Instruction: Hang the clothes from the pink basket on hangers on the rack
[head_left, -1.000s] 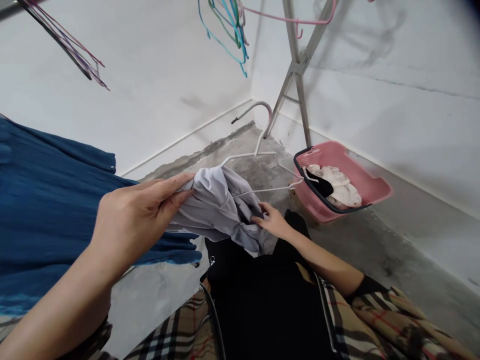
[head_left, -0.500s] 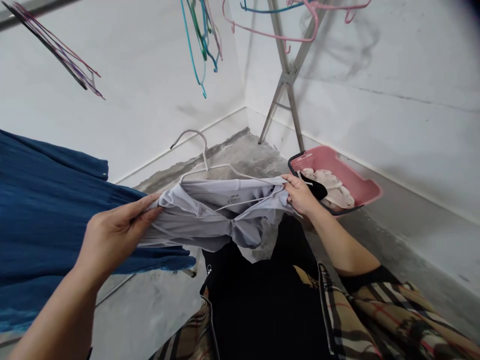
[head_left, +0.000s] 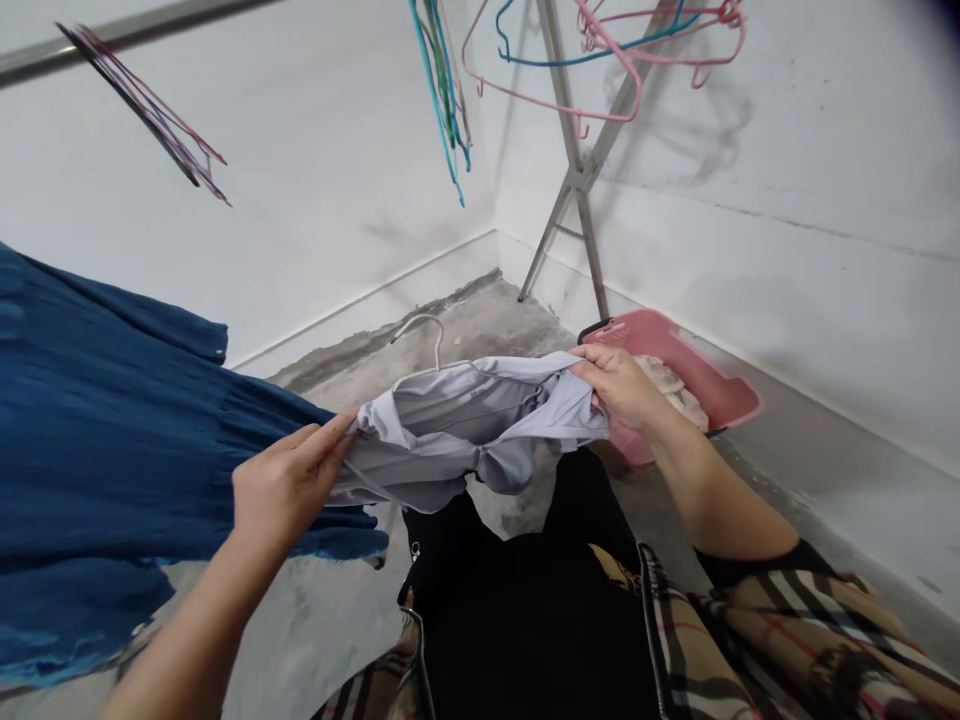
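A thin-strapped light grey top is stretched between my two hands in the middle of the view. At its left end, the fingers and thumb of my left hand pinch the cloth. My right hand grips the gathered edge at the other end. A pale wire clothes hanger sits inside the top, its hook rising above the upper edge and pointing left. Most of the hanger's body is hidden by the cloth.
At the left hangs a long blue garment. Several coloured hangers hang at the back, with pink ones by a folding metal stand. A pink basket holding pale cloth stands on the floor behind my right hand.
Both hands have shifted right with the top, the left hand more. The hanger has sunk deeper into the cloth, so less of its shoulders shows. The view has tilted slightly.
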